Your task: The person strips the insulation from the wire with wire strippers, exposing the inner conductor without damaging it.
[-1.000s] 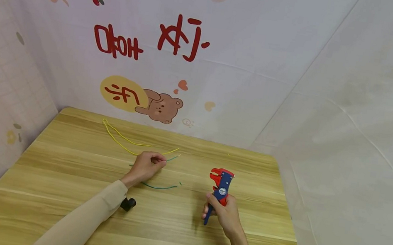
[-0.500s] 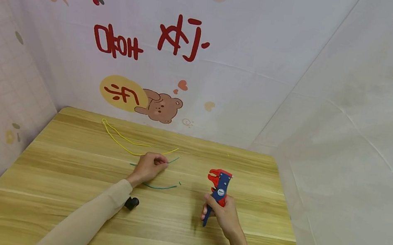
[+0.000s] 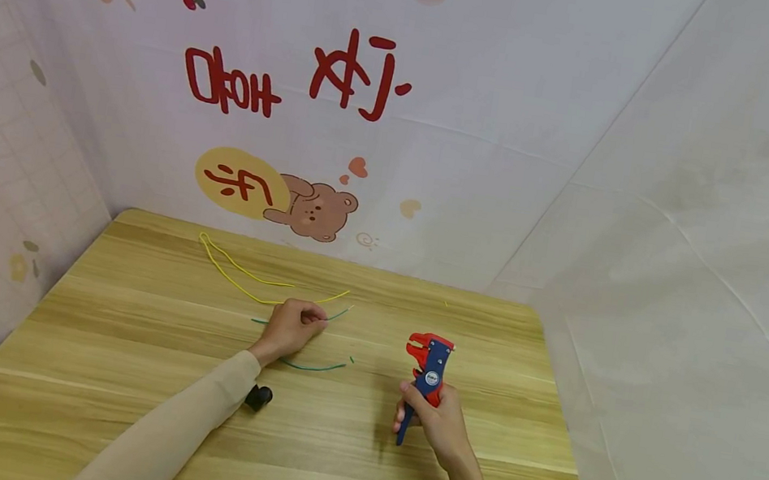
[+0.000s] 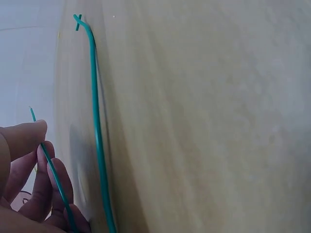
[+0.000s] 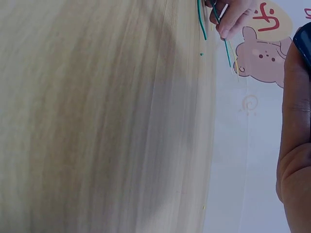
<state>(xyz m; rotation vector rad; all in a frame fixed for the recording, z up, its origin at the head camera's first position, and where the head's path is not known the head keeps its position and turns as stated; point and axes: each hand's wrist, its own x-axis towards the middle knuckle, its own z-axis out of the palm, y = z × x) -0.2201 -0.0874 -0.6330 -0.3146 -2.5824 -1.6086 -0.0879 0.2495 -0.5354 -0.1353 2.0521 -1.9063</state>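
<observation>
Left of the red-and-blue tool (image 3: 436, 367), which the right hand (image 3: 443, 426) is gripping, the left hand (image 3: 288, 333) is pinching a green wire (image 4: 58, 184) (probably light and springy, best held near its end). The left wrist view is revealing its run along the fingers (image 4: 65, 178), hidden from the head view.

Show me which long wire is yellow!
It's the yellow wire with the sharp bend, beyond the left hand; the other long strands are green.

On the wooden table (image 3: 317, 460) lie a yellow wire (image 3: 263, 302), green wire (image 3: 310, 369) and green scrap (image 3: 351, 359).
</observation>
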